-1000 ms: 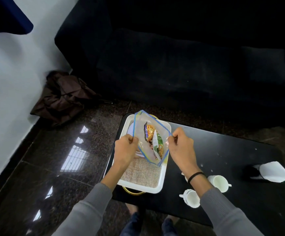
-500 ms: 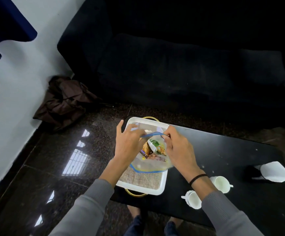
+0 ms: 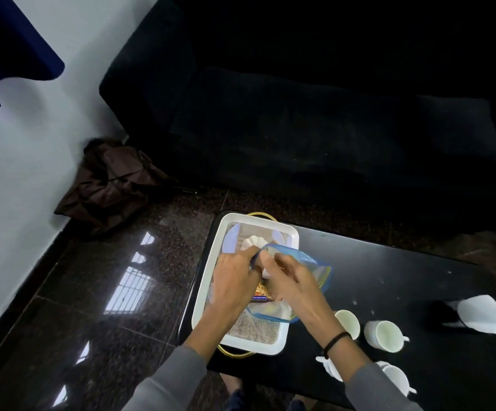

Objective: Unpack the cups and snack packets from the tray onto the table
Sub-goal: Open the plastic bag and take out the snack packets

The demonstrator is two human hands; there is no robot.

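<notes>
Black table [image 3: 394,280], lower centre, carries the white tray [image 3: 204,292]; over it your left hand [image 3: 234,281] and right hand [image 3: 295,284] both pinch the blue-edged clear bag [image 3: 314,269], colourful snack packets [image 3: 262,292] inside.

Black table [image 3: 389,277]. White tray [image 3: 202,292] at left end. White cups [image 3: 384,335] along front edge, right of tray. White paper-like object [image 3: 482,317] at right end.

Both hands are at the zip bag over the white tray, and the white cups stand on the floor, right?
No: the head view shows the cups on the black table, not the floor. The left hand and right hand are at the zip bag over the tray.
</notes>
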